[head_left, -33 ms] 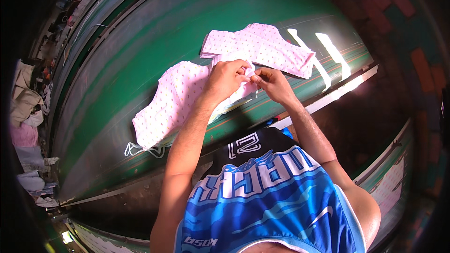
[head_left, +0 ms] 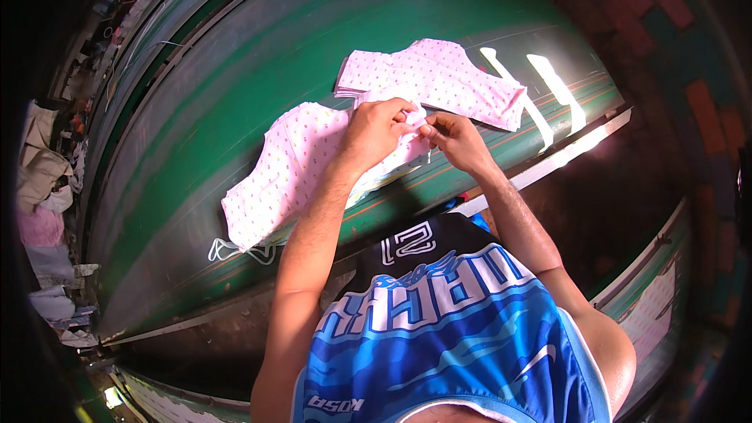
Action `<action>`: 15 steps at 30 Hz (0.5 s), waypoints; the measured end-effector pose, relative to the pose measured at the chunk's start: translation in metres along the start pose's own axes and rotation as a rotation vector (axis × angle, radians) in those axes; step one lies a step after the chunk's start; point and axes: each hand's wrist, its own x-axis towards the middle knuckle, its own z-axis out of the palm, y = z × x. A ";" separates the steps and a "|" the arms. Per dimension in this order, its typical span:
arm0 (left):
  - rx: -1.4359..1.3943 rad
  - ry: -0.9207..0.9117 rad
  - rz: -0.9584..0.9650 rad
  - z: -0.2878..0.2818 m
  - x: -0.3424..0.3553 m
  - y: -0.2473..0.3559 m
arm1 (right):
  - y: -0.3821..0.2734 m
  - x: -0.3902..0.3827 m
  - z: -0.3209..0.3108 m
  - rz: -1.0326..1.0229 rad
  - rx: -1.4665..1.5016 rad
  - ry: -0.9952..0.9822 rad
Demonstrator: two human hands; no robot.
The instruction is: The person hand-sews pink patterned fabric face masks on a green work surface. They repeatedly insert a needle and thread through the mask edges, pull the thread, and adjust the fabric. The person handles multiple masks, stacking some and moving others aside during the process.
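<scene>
My left hand (head_left: 378,131) and my right hand (head_left: 457,139) meet over the near edge of a long green table (head_left: 258,82). Between their fingertips is a bunched bit of pale pink cloth (head_left: 416,117), pinched by both. It belongs to, or lies on, pink fabric with small dots that spreads beneath my hands; its exact outline is hidden. To the left, a pink dotted fabric piece (head_left: 286,160) reaches past my left forearm. Just beyond my hands lies a stack of similar pink cut pieces (head_left: 439,74), its layered edges showing at the left.
Thin white cord (head_left: 243,251) lies by the left cloth's lower end. Bright sunlight strips (head_left: 556,90) cross the table's right end. Piled cloths (head_left: 47,219) stand at the far left. Another table surface (head_left: 650,313) is at the lower right, and brickwork (head_left: 709,117) at the far right.
</scene>
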 end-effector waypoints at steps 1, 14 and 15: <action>0.041 0.042 0.007 -0.004 0.000 0.002 | -0.004 -0.001 0.001 0.010 0.002 0.020; 0.114 0.310 -0.157 -0.042 0.006 -0.036 | -0.004 -0.005 -0.006 0.163 -0.034 0.032; 0.131 0.293 -0.176 -0.042 0.007 -0.036 | -0.003 -0.005 -0.006 0.166 -0.035 0.037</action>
